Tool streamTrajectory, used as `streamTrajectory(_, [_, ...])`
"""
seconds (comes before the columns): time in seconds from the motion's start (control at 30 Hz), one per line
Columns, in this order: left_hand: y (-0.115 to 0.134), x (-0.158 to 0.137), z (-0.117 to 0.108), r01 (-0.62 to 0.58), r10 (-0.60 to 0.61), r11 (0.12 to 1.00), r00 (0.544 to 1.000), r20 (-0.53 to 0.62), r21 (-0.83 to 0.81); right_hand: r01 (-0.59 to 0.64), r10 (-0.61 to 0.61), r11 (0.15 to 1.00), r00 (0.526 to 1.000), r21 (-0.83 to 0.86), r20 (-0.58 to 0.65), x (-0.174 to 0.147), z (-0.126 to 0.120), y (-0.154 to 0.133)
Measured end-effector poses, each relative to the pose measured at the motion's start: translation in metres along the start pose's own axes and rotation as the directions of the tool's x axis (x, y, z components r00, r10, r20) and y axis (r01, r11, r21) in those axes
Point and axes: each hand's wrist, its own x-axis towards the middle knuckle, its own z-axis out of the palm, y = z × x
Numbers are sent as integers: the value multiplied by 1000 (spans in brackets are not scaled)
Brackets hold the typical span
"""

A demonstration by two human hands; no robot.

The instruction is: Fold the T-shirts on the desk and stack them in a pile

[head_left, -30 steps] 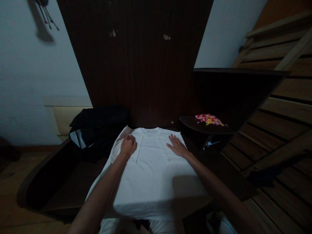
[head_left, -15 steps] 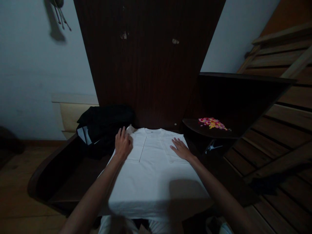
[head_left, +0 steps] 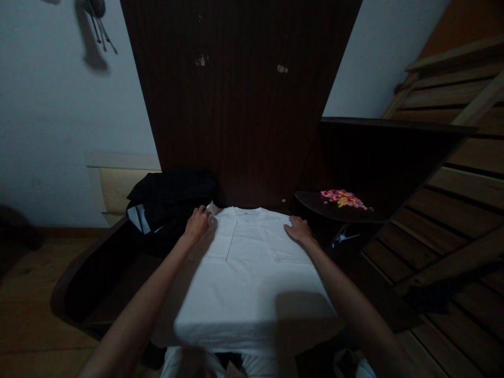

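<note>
A white T-shirt (head_left: 252, 283) lies spread face up in front of me, collar at the far end, both sleeves folded in over the body. My left hand (head_left: 198, 223) is at its upper left edge, fingers curled around the cloth by the shoulder, where a small corner sticks up. Across from it, my right hand (head_left: 299, 229) has its fingers bent over the upper right edge, the thumb resting on top of the fabric. The fingertips of both hands are partly hidden. The near hem hangs down close to my lap.
Black clothing (head_left: 169, 199) is heaped on the dark wooden bench (head_left: 71, 278) at left. Pink and yellow petal-like bits (head_left: 343, 199) cover part of a dark shelf (head_left: 315, 206) at right. A tall dark panel (head_left: 240, 115) rises behind, and wooden slats (head_left: 452, 210) stand far right.
My right hand has slid outward from lying flat on the shirt to its right edge, its fingers now curled. My left hand has shifted slightly outward, fingers bent more.
</note>
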Motion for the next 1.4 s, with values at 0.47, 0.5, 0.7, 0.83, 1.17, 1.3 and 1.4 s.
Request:
streamTrajectory(0.47, [-13,19,11,-60,73,991,991,114,-117,-114,161,935,980,336,-115,33,13,26])
streamTrajectory(0.5, [-14,19,11,-51,66,989,992,110,-139,-146,210,906,970,397,-124,35,13,26])
streamTrajectory(0.7, [-15,23,6,19,11,938,996,86,-347,-328,403,767,915,551,-17,40,13,26])
streamTrajectory(0.83, [-14,26,0,52,-17,923,995,95,-382,-288,355,770,935,570,-6,39,9,22])
streamTrajectory(1.17, [28,39,-16,83,-43,850,995,89,-520,9,65,727,995,687,-82,36,-22,-43])
streamTrajectory(1.3, [62,42,-17,66,10,823,991,131,-565,80,-79,676,996,732,-36,25,-21,-80])
streamTrajectory(1.4, [86,40,-12,29,79,798,985,153,-602,98,-150,608,989,788,-7,18,-17,-103])
